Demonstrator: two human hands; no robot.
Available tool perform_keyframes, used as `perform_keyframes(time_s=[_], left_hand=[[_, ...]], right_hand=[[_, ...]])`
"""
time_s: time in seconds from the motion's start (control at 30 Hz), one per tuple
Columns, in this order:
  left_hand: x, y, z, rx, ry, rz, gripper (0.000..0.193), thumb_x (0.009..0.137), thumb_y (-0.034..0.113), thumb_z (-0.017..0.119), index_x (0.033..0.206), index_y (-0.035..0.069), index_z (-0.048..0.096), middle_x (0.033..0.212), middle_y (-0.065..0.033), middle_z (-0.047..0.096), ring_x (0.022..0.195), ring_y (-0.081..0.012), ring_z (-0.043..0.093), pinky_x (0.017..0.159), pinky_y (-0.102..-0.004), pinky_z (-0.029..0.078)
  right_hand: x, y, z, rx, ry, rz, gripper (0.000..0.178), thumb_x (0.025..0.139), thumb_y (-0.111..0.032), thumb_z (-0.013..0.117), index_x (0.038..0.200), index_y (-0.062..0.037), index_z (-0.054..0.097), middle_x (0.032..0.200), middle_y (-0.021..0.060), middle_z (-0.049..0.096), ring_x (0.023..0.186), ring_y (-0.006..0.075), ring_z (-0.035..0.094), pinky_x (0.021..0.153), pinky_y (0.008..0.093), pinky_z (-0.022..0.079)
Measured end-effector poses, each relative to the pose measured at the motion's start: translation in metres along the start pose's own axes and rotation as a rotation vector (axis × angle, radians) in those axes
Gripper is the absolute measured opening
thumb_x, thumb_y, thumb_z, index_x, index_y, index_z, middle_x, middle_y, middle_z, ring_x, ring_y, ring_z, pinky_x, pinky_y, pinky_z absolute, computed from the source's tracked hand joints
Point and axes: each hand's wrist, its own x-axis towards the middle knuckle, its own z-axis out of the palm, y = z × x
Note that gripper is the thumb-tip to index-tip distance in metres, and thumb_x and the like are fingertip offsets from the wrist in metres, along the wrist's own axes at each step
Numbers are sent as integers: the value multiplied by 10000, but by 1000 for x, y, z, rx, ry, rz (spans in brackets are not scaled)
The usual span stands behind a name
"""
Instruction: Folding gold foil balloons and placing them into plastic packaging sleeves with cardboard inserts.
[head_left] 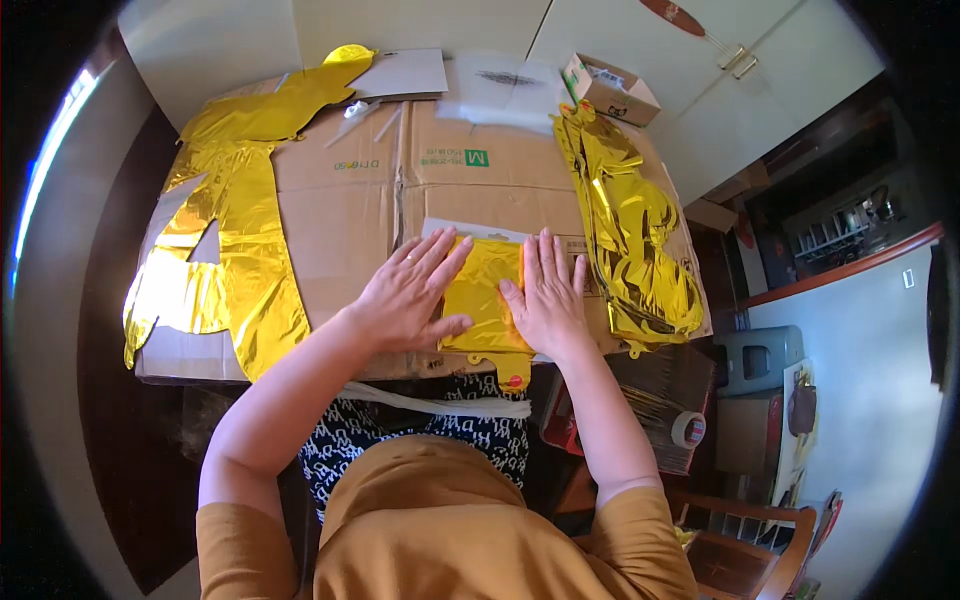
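A folded gold foil balloon (482,295) lies flat near the front edge of the cardboard, a tab (514,372) hanging over that edge. Beneath it, the top strip of a white card (470,229) sticks out. My left hand (408,292) rests on the foil's left side, fingers stretched out and thumb apart. On the right side, my right hand (550,305) lies flat with its fingers extended and its thumb on the foil. Spread at the left are flat gold foil balloons (250,250). To the right sits a crumpled pile of gold foil balloons (625,225).
Flattened cardboard (335,215) covers the table. At the back are white cards (400,73), a clear plastic bag (500,85) and a small open carton (612,90). A tape roll (688,429) is at lower right, by a wooden chair (750,560). White cabinets (650,60) stand behind.
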Motion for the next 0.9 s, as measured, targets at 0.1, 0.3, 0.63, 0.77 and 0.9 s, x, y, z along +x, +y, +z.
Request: perform_keyframes(time_s=[0.1,0.3,0.63,0.77,0.9], left_hand=[[-20,20,-13,-120,22,-115,839,955,550,536,1549,15,282,1570,-275,316,1398,-441,396,1177,-503,293],[-13,13,-17,-21,43,-53,706,934,397,622,1482,12,399,1582,-210,333,1472,-394,308,1211,-509,230],[-16,8,2,86,-31,-4,748,946,496,560,1477,-12,421,1561,-201,390,1480,-347,317,1219,-501,206],[-14,11,1,63,-62,-36,744,932,447,600,1508,25,390,1588,-186,357,1493,-348,295,1223,-512,196],[-13,10,1,47,-55,-19,739,938,452,593,1510,31,389,1590,-179,355,1492,-351,293,1227,-510,185]], right_hand=[[1,-4,-1,15,0,-37,764,1028,-494,416,1566,20,241,1642,246,190,1539,366,151,1223,582,31],[5,-12,-2,28,14,-103,758,1023,-487,434,1561,17,255,1634,246,217,1536,361,172,1225,574,50],[4,35,-11,260,1,-191,668,1068,-455,369,1566,-22,267,1626,174,291,1525,340,219,1233,558,72],[-1,32,-9,65,6,-248,659,1055,-452,398,1559,-36,301,1641,165,258,1523,331,225,1228,578,67],[-5,37,-9,98,72,-301,618,1033,-390,479,1527,-39,363,1619,171,301,1493,337,287,1220,555,144]])
